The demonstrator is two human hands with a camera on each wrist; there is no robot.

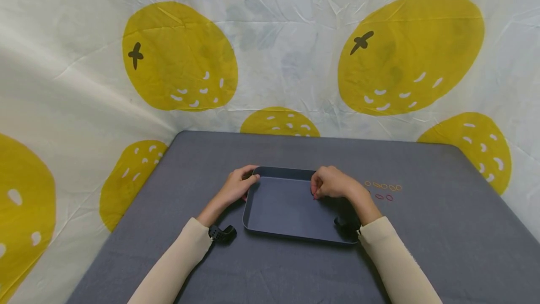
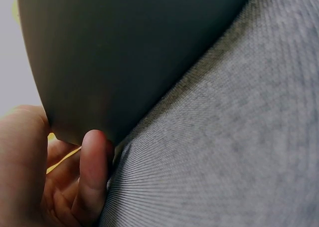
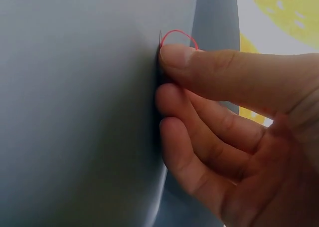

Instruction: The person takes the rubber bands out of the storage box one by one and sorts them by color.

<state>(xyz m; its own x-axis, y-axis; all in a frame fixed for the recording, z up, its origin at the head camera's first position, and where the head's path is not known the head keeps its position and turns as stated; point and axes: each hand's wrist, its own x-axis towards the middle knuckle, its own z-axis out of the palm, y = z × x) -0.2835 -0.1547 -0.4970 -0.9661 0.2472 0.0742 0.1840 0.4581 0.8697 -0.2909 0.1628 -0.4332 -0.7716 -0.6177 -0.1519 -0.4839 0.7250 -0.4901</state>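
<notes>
A shallow dark grey tray point(image 1: 278, 208) lies on the table. My left hand point(image 1: 238, 186) grips its far left corner, thumb at the rim and fingers outside the wall. In the left wrist view, fingertips point(image 2: 93, 157) press against the tray's outer side point(image 2: 119, 52). Over the tray's far right part, my right hand point(image 1: 335, 183) pinches a thin red rubber band point(image 3: 175, 31) between thumb and forefinger. The band's loop stands up above the thumb tip, close to the tray's surface point(image 3: 75, 97). The other right fingers are curled beneath.
Right of the tray, a row of several orange rubber bands point(image 1: 384, 186) lies on the grey table point(image 1: 447, 229), with red rubber bands point(image 1: 380, 197) just nearer, partly behind the right forearm. A white curtain point(image 1: 287, 60) with yellow fruit prints hangs behind and to the left.
</notes>
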